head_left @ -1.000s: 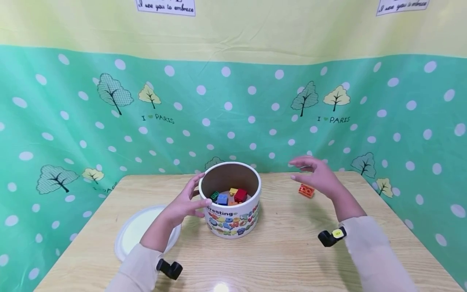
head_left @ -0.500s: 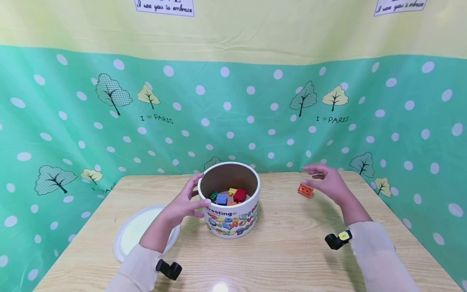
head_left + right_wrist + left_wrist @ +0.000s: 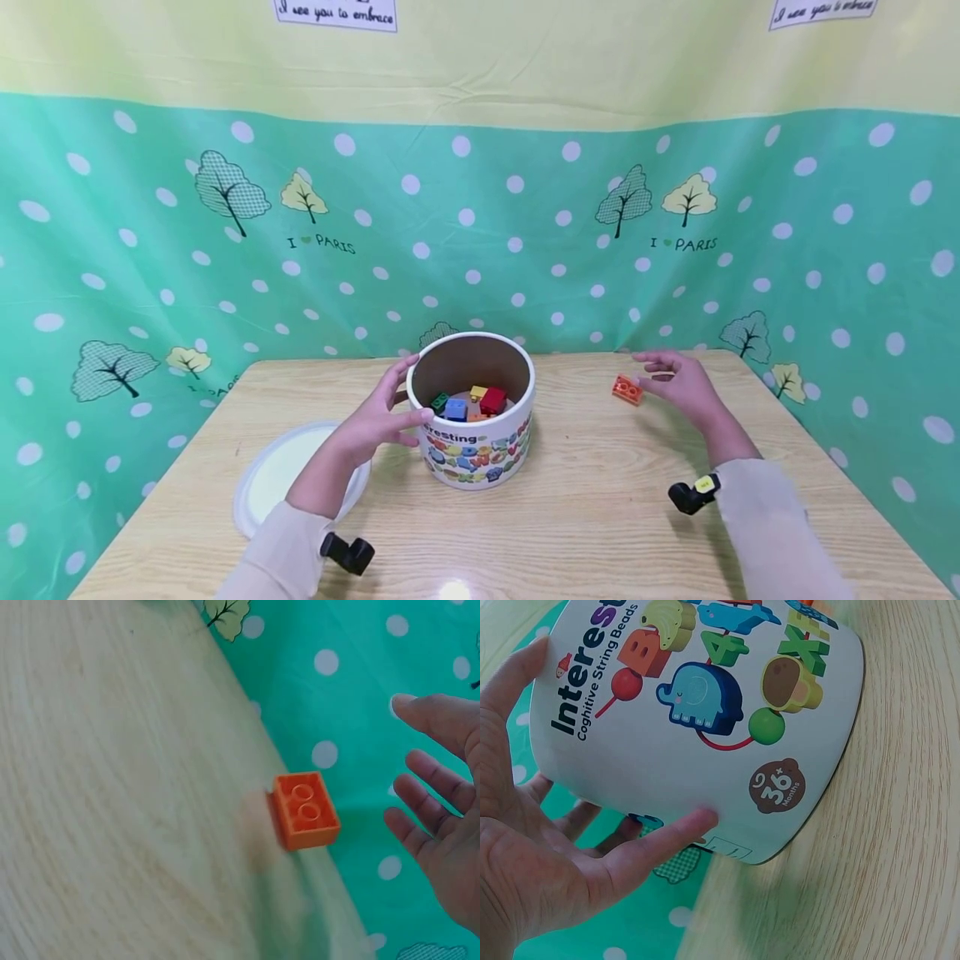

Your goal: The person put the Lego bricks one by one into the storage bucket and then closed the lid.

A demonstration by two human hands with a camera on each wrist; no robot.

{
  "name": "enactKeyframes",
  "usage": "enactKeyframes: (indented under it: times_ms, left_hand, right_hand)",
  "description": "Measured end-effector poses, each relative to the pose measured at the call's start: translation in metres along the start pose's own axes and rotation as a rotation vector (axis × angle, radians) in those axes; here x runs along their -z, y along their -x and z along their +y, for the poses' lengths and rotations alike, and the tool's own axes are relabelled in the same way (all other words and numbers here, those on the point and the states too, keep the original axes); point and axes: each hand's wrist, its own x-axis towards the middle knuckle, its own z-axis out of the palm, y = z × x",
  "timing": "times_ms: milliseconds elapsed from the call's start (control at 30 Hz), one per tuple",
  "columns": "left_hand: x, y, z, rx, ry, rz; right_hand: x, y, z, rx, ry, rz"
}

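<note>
My left hand (image 3: 378, 414) rests spread against the left side of a round white bucket (image 3: 474, 467), its thumb at the near rim and fingers reaching around the far side. In the left wrist view the fingers look mostly straight on the printed wall (image 3: 675, 776). Inside the bucket lie several toy building bricks, among them a red brick (image 3: 492, 401) and a blue brick (image 3: 456, 409). My right hand (image 3: 682, 385) hovers just right of an orange building brick (image 3: 627, 389), fingers loosely bent. In the right wrist view the orange brick (image 3: 306, 811) lies hollow side up, apart from the hand.
A round white lid (image 3: 288, 475) lies on the wooden table (image 3: 570, 533), left of the bucket and partly under my left forearm. A green dotted curtain (image 3: 517, 208) hangs along the table's back and sides.
My right hand has moved rightward and lower, now beside the orange brick, which stays on the table. The left hand and bucket hold their place.
</note>
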Motion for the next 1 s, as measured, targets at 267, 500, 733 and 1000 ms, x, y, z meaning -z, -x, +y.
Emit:
enactKeyframes:
  times_ms: [267,500,733,1000]
  left_hand:
    - [0.000,0.002,-0.001,0.006,0.004,-0.001]
    - [0.002,0.002,-0.001,0.004,-0.002,0.002]
    - [0.001,0.002,-0.001,0.005,-0.002,0.001]
    - [0.001,-0.001,0.001,0.006,-0.005,-0.003]
  right_hand:
    - [-0.008,-0.003,0.025,-0.013,0.017,-0.010]
    - [-0.014,-0.004,0.038,-0.033,-0.002,-0.035]
    - [-0.021,-0.005,0.042,-0.078,0.014,-0.040]
    - [-0.023,-0.008,0.045,-0.078,0.043,-0.004]
